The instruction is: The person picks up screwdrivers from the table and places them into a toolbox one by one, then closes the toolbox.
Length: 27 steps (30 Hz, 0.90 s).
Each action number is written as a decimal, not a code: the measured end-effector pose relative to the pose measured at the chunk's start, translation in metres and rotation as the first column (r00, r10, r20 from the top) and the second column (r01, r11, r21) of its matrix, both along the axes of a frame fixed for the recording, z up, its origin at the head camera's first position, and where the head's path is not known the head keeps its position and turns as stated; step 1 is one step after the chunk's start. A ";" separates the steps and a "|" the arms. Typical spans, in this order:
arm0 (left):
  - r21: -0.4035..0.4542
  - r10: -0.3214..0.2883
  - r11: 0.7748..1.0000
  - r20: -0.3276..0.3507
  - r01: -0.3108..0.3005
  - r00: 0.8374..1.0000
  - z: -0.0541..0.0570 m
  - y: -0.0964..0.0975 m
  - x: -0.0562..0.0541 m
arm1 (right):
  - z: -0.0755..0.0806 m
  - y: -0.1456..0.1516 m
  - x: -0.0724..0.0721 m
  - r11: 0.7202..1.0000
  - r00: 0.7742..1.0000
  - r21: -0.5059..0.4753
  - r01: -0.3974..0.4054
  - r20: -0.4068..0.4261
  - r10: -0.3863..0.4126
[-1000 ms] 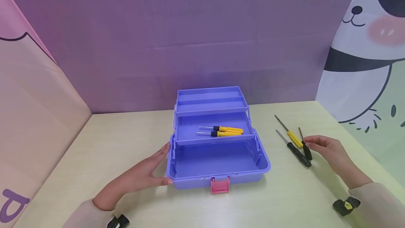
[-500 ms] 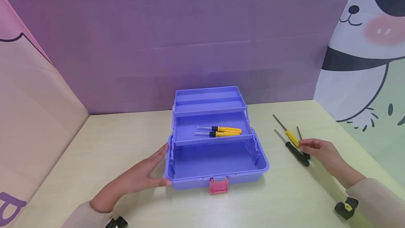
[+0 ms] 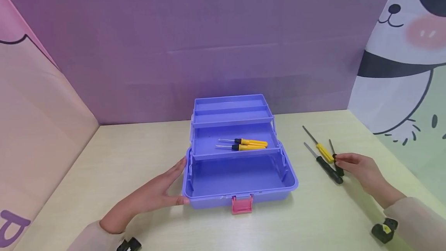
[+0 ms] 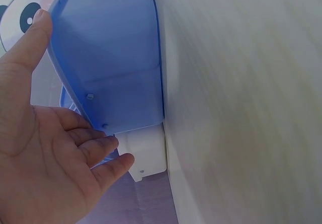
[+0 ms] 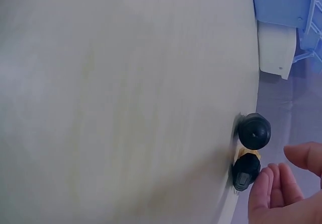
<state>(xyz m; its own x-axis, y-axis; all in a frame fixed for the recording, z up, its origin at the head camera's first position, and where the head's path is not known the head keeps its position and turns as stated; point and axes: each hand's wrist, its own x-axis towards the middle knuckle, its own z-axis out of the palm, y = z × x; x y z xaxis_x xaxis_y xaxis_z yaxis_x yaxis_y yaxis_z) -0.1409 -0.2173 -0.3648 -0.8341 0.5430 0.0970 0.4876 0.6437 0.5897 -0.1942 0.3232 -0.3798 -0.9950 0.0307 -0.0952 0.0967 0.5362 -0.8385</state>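
Observation:
My left hand rests against the left side of a purple toolbox, fingers and thumb spread along its rim. In the left wrist view the toolbox wall fills the space beside the thumb and extended fingers. My right hand is at the short black screwdriver on the table, fingertips at its handle. A gap shows between thumb and fingers in the right wrist view, where the fingertips sit beside that handle. A yellow screwdriver and a larger black screwdriver lie just left of it.
Two yellow-handled screwdrivers lie in the toolbox's middle tray. The upper tray is raised behind it, and a pink latch hangs at the front. A purple wall panel stands behind the table.
My right hand has shifted slightly left over the short black screwdriver's handle, then a little back to the right. My left hand and the toolbox stay put.

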 end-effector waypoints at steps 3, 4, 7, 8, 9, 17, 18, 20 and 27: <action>-0.003 0.004 1.000 -0.007 -0.004 1.000 0.000 0.000 0.000 | 0.000 0.001 0.000 1.000 1.000 0.014 0.006 -0.013 -0.006; -0.004 0.005 1.000 -0.007 -0.005 1.000 0.000 -0.001 0.000 | 0.000 0.002 0.000 1.000 1.000 0.020 0.008 -0.018 -0.008; -0.007 0.008 1.000 -0.003 -0.008 1.000 -0.001 -0.001 0.001 | 0.000 0.002 0.001 0.999 1.000 0.043 0.015 -0.013 -0.014; -0.007 0.009 1.000 0.000 -0.009 1.000 -0.002 -0.001 0.001 | -0.001 0.002 0.002 0.999 1.000 0.048 0.017 -0.006 -0.016; -0.008 0.009 1.000 0.002 -0.009 1.000 -0.002 0.000 0.001 | -0.001 0.003 0.002 0.998 1.000 0.053 0.018 -0.002 -0.018; -0.002 -0.003 1.000 -0.015 0.003 1.000 -0.004 -0.001 0.000 | -0.001 0.002 0.002 0.995 1.000 0.099 0.005 0.002 -0.005; 0.001 -0.006 1.000 -0.016 0.006 1.000 -0.004 -0.001 0.000 | -0.001 0.002 0.002 0.994 1.000 0.111 0.005 0.001 -0.005; 0.005 -0.012 1.000 -0.015 0.012 1.000 -0.003 -0.001 -0.001 | -0.001 0.001 0.002 0.992 1.000 0.129 0.005 -0.008 -0.004; -0.006 -0.016 1.000 -0.017 0.016 1.000 0.000 0.000 -0.001 | 0.001 0.002 0.003 0.986 1.000 0.166 0.019 -0.001 -0.020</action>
